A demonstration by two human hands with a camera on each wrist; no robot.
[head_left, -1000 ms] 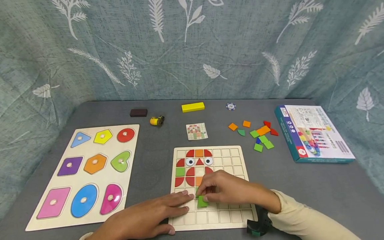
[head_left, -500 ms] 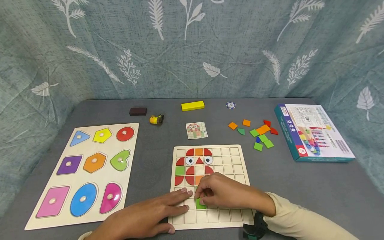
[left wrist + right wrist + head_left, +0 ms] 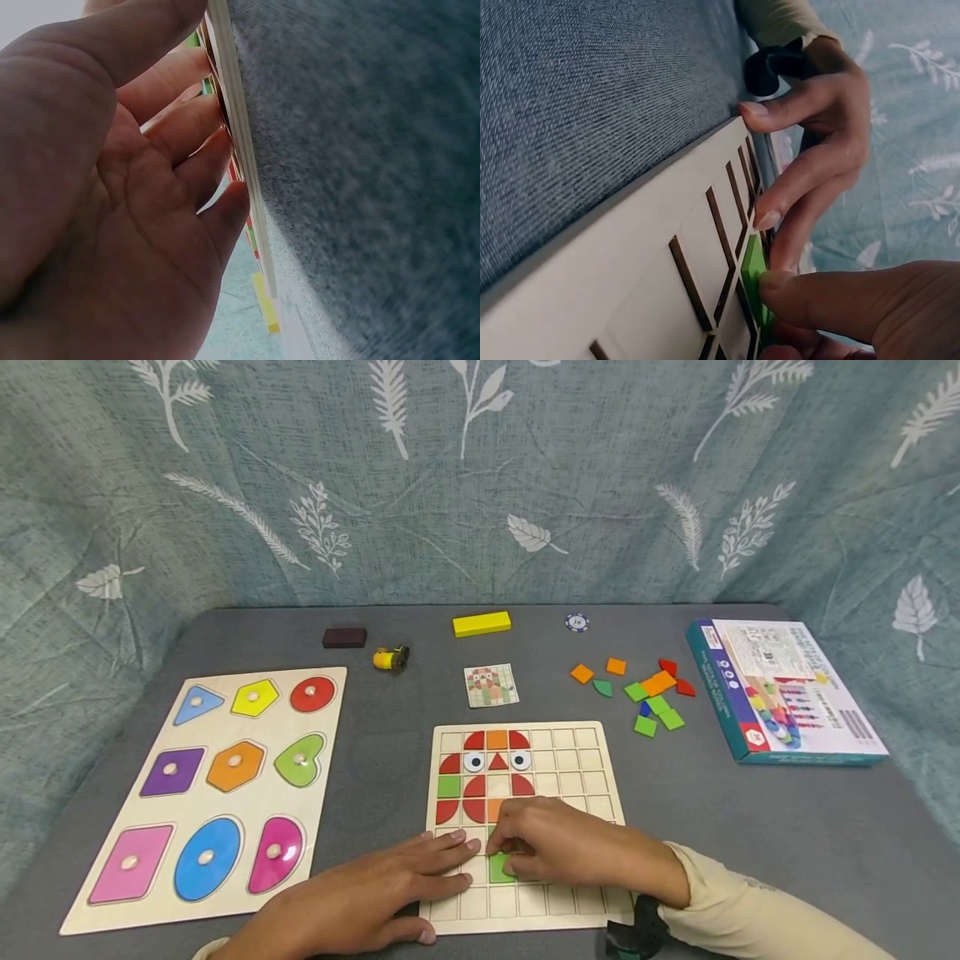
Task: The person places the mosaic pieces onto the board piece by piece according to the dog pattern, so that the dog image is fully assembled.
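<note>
A wooden grid board lies in front of me, partly filled with red, orange and green pieces and two eye tiles. My right hand is over its lower middle, fingers curled, thumb and fingers at a green square tile. In the right wrist view the thumb sits on that green tile, which lies at its grid cell. Another green piece above it is mostly hidden by the fingers. My left hand rests on the board's left edge with fingers extended; the left wrist view shows its palm.
Several loose tiles lie at the back right, near a teal box. A pattern card is behind the board, with a yellow block, a poker chip, a dark block and a small yellow toy beyond. A knobbed shape puzzle lies left.
The right hand has moved the green tile slightly left and down, from tilted across the grid lines to square with a cell. The left hand stays almost still.
</note>
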